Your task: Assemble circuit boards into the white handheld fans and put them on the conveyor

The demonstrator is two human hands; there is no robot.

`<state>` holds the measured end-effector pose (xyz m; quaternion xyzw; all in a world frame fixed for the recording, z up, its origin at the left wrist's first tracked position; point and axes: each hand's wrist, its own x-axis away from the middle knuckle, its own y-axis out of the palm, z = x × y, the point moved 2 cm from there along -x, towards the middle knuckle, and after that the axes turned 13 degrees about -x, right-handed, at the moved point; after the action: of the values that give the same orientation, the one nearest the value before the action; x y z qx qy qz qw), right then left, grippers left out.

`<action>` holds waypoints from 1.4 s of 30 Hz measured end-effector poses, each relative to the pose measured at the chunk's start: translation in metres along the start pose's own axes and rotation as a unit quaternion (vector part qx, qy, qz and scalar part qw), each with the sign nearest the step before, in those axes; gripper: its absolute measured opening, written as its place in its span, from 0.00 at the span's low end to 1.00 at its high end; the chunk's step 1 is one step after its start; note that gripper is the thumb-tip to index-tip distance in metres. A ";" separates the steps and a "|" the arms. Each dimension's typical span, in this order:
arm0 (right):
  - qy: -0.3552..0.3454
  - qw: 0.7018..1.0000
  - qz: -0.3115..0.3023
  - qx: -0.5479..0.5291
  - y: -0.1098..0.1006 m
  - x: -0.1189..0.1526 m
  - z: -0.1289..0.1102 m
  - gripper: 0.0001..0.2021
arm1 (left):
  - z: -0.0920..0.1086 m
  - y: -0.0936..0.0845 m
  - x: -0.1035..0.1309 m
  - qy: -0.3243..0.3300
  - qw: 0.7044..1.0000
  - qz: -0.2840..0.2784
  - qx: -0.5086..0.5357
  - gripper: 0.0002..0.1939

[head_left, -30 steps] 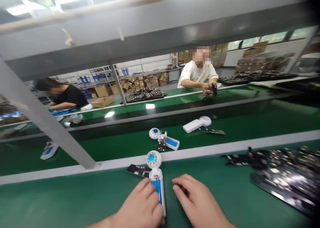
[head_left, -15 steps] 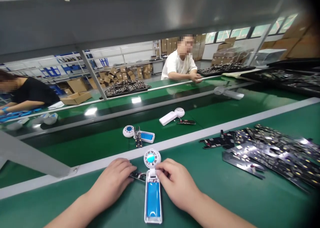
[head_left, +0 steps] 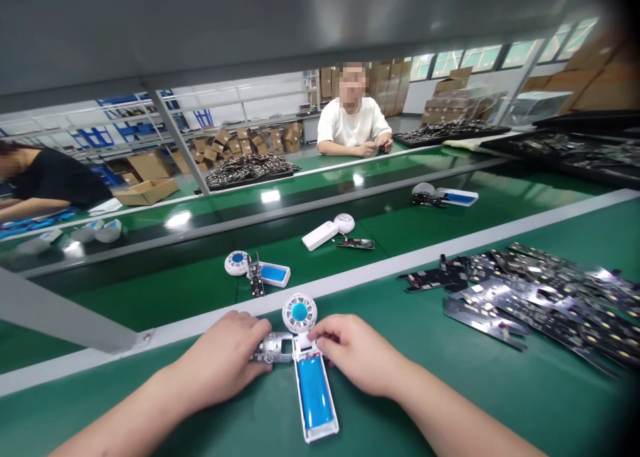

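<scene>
A white handheld fan (head_left: 299,312) lies in front of me, its long handle uncovered to show a blue battery (head_left: 316,390). My left hand (head_left: 225,350) is closed on one end of a circuit board (head_left: 276,348) left of the fan's neck. The board's inner end meets the neck; whether wires join them I cannot make out. With thumb and finger, my right hand (head_left: 357,353) grips the fan's neck from the right, just below the round head. Its other fingers are curled and partly hidden.
A heap of circuit boards (head_left: 545,297) lies on the green bench at right. Beyond the pale rail (head_left: 400,268), more fans (head_left: 320,235) with boards lie on the green belt. A metal post (head_left: 80,303) stands at left. Two people sit across the belt.
The board in my left hand has turned, showing a brighter face. The fan handle's lower end has swung right. Fans on the belt have shifted left. The person opposite has moved their hands.
</scene>
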<state>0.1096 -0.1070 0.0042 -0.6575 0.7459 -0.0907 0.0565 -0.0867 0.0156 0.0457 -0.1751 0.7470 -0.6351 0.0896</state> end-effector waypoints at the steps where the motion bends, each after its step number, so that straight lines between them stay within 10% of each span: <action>1: 0.001 1.000 -0.006 -0.003 -0.001 -0.001 0.002 0.12 | -0.004 -0.004 -0.002 0.018 1.000 0.001 -0.007 0.07; 7: -0.009 1.000 -0.008 -0.001 0.002 -0.003 0.005 0.07 | -0.011 -0.027 -0.007 0.102 0.994 0.016 0.023 0.04; 13: -0.067 0.998 0.003 0.015 0.001 -0.004 0.000 0.11 | 0.017 0.000 -0.004 -0.090 0.968 -0.007 0.233 0.15; 23: -0.116 0.990 0.001 0.083 0.000 -0.002 0.001 0.08 | 0.048 0.019 -0.008 -0.202 0.871 0.002 0.448 0.09; 29: -0.152 0.979 0.070 0.116 0.017 0.004 -0.002 0.07 | 0.059 0.024 -0.008 -0.149 0.911 0.139 0.357 0.12; 42: -0.115 0.970 0.162 0.141 0.036 0.011 -0.006 0.07 | 0.067 0.024 -0.003 -0.102 0.937 0.175 0.283 0.14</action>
<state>0.0718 -0.1137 0.0031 -0.5191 0.8105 -0.1084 0.2485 -0.0639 -0.0416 0.0097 -0.0727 0.5421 -0.7730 0.3215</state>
